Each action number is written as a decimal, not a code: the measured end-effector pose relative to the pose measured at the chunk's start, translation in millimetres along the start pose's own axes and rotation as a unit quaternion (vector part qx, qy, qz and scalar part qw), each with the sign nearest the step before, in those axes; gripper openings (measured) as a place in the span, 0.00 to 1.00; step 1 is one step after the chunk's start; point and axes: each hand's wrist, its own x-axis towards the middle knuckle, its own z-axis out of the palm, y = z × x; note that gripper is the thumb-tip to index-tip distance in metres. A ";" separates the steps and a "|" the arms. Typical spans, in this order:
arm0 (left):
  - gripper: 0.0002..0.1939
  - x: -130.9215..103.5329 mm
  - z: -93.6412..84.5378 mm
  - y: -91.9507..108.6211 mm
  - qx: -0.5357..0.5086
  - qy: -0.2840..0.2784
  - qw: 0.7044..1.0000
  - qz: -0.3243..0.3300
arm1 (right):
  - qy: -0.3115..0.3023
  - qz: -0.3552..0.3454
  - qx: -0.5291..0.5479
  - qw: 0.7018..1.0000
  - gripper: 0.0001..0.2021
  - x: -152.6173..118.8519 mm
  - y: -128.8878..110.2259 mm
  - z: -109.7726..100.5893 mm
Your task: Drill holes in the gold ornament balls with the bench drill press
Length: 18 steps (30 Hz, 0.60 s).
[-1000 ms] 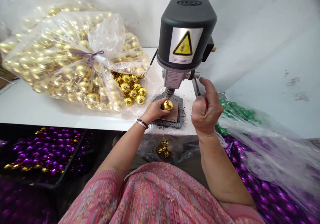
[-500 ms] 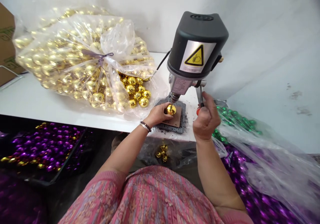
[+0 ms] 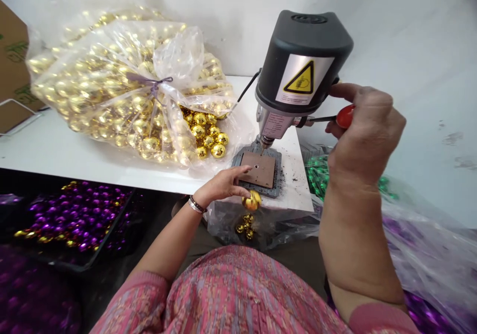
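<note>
My left hand (image 3: 222, 183) is open at the front of the bench, its thumb and forefinger apart. Just off the thumb, past the bench's front edge, a shiny gold ball (image 3: 252, 201) appears slightly blurred in the air. Behind it stands a small drill press (image 3: 303, 50), its bit above a brown board (image 3: 263, 175) with a small hole. The board rests on the dark grey base (image 3: 276, 191). Off to the right, my right hand (image 3: 367, 130) is closed at the red knob (image 3: 345, 117) of the press's lever, which points sideways.
A large clear bag of gold balls (image 3: 100, 85) covers the white bench's left side. Several gold balls lie in a clear plastic bag (image 3: 227, 219) below the front edge. Purple balls (image 3: 78, 214) fill a crate at lower left. Green balls (image 3: 316, 175) lie on the right.
The lever has swung up with my right hand. My left hand has moved toward me off the board and let go of the gold ball, which has left the board.
</note>
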 end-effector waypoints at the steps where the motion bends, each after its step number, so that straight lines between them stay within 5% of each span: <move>1: 0.35 0.6 -6.8 -2.4 0.019 0.041 0.999 -0.017 | 0.000 -0.008 -0.002 1.000 0.20 -1.1 0.9 0.1; 4: 0.24 13.7 -28.4 -10.6 0.119 0.206 0.967 -0.091 | 0.001 -0.023 -0.004 1.000 0.21 -2.5 1.9 0.1; 6: 0.24 26.2 -38.9 -16.0 0.199 0.252 0.935 -0.149 | 0.003 -0.018 -0.007 1.000 0.21 -3.2 1.1 -0.2; 10: 0.29 41.3 -41.4 -22.4 0.264 0.200 0.918 -0.220 | 0.000 -0.008 -0.008 1.000 0.21 -5.5 -0.3 -1.7; 13: 0.30 39.0 -35.2 -20.2 0.244 0.224 0.921 -0.204 | -0.013 -0.014 -0.014 1.000 0.20 -6.9 0.6 -3.0; 16: 0.31 31.0 -30.1 -12.1 0.113 0.245 0.951 -0.148 | -0.015 -0.015 -0.010 1.000 0.19 -6.8 1.0 -3.3; 18: 0.29 27.5 -26.4 -5.1 -0.047 0.196 0.973 -0.114 | -0.008 -0.013 -0.008 1.000 0.18 -5.7 -0.2 -3.0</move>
